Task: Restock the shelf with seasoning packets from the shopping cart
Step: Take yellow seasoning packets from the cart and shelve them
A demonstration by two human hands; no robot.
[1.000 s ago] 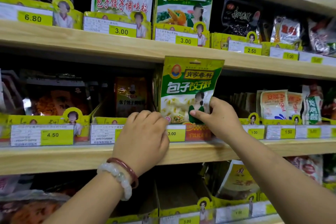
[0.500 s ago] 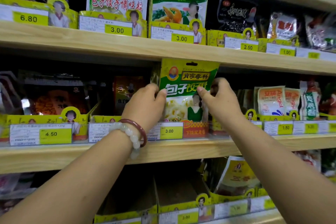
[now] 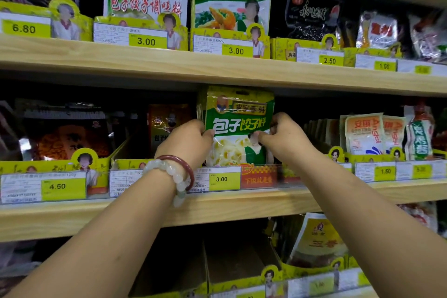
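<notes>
A green and yellow seasoning packet (image 3: 238, 118) stands upright in the middle shelf's tray, behind the 3.00 price tag (image 3: 221, 179). My left hand (image 3: 185, 140), with bead and red bracelets on the wrist, pinches the packet's left edge. My right hand (image 3: 284, 136) pinches its right edge, thumb on the front. The packet's top reaches the underside of the upper shelf. The shopping cart is out of view.
The wooden middle shelf (image 3: 242, 205) carries yellow trays with other packets: a dark one (image 3: 70, 133) at left, white and orange ones (image 3: 365, 133) at right. The upper shelf (image 3: 217, 65) holds green packets (image 3: 232, 0). Below, a yellow packet (image 3: 319, 242) leans beside a dark tray slot.
My left hand rose from the shelf edge to the packet's left side. My right hand climbed from the packet's lower corner to its right edge. The packet sank lower and deeper into its tray.
</notes>
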